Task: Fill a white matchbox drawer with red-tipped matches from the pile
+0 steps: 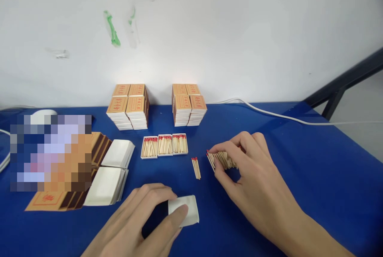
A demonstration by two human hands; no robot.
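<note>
My left hand (142, 215) is closed on a small white matchbox tray (192, 211), thumb on its inside and fingers along the far edge. No matches show in that tray. To the right, my right hand (251, 173) curls over a pile of red-tipped matches (225, 160), its thumb and index finger pinching some at the pile's left end. The palm side and other fingertips are partly hidden. Between the hands, several loose matches (196, 168) lie side by side on the table. Three match-filled trays (164, 145) stand in a row behind them.
Two stacks of matchboxes, left (136, 105) and right (190, 103), stand near the wall. White trays (103, 183) and flattened orange sleeves (49, 199) lie at left, beside a blurred patch. A white cable (269, 113) crosses the blue table's (314, 177) back.
</note>
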